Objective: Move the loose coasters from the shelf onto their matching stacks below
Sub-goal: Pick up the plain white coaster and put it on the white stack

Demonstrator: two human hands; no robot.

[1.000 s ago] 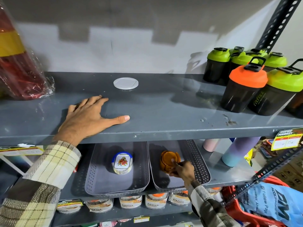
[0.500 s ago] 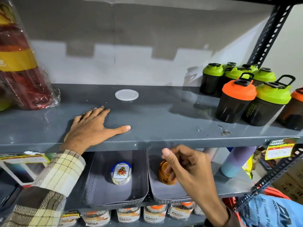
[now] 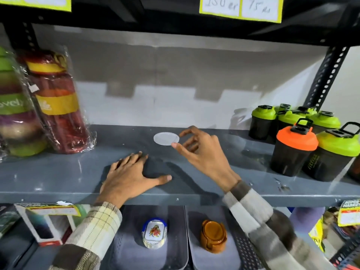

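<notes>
1. the left hand (image 3: 130,177) lies flat, palm down on the grey shelf (image 3: 58,172), fingers spread and thumb stretched to the right; it holds nothing.
2. the right hand (image 3: 202,152) hovers over the shelf with fingers curled and loosely parted; its thumb tip sits at the near right edge of the white coaster (image 3: 166,138), and whether it touches is hard to tell. nothing is gripped.
3. at the far left of the shelf stand wrapped bottles (image 3: 56,106) in clear plastic, red with yellow bands, with a green and purple one beside them at the frame's edge.
4. the white coaster lies flat near the back of the shelf, about mid-width, beyond the left hand and just left of the right hand's fingers.
5. at the right stand dark shaker cups (image 3: 292,151), most with green lids and one with an orange lid.
6. on the lower level, two grey trays sit side by side: the left tray (image 3: 126,254) holds a stack of blue-rimmed flowered coasters (image 3: 154,237), the right tray (image 3: 243,254) a stack of amber coasters (image 3: 213,238).
7. both sleeves are checked cloth, cream and brown.
</notes>
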